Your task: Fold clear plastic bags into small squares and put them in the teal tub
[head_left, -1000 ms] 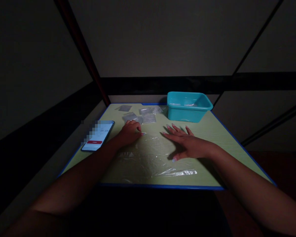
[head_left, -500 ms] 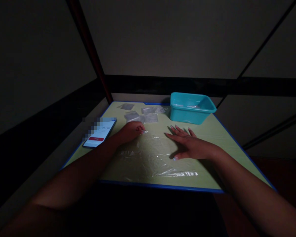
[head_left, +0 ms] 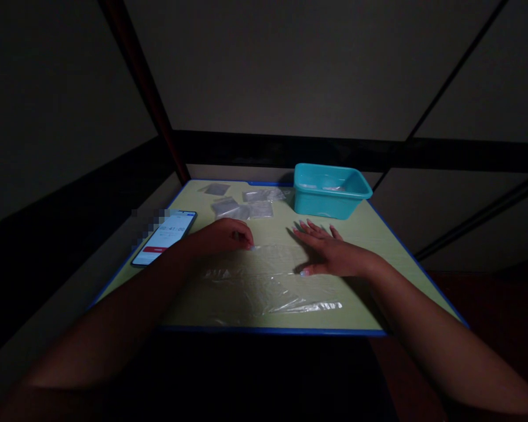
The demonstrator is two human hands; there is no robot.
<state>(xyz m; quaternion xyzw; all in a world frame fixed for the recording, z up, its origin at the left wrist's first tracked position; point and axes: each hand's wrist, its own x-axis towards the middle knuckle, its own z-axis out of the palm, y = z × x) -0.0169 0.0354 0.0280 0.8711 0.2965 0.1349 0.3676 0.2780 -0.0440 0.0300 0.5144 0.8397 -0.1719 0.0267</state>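
Note:
A clear plastic bag (head_left: 268, 293) lies flat on the table in front of me, creased, with a bright shiny strip along its near right side. At its far edge my left hand (head_left: 229, 235) is closed, thumb and fingers pinched together on the film. My right hand (head_left: 332, 251) has its fingers spread low over the right side of the bag and the table; whether the palm presses down is hidden. Beyond my left hand lie several small folded clear plastic packets (head_left: 225, 206), some overlapping.
A turquoise plastic basket (head_left: 321, 204) stands at the back right with some pale things inside. On the left a phone (head_left: 169, 231) lies screen up, showing a timer. The pale table (head_left: 361, 305) has a blue edge, and walls rise behind and to the left.
My left hand has come slightly nearer to me, and the bit of film raised at its fingertips is lower now. My right hand stays spread. The whole view has shifted a little.

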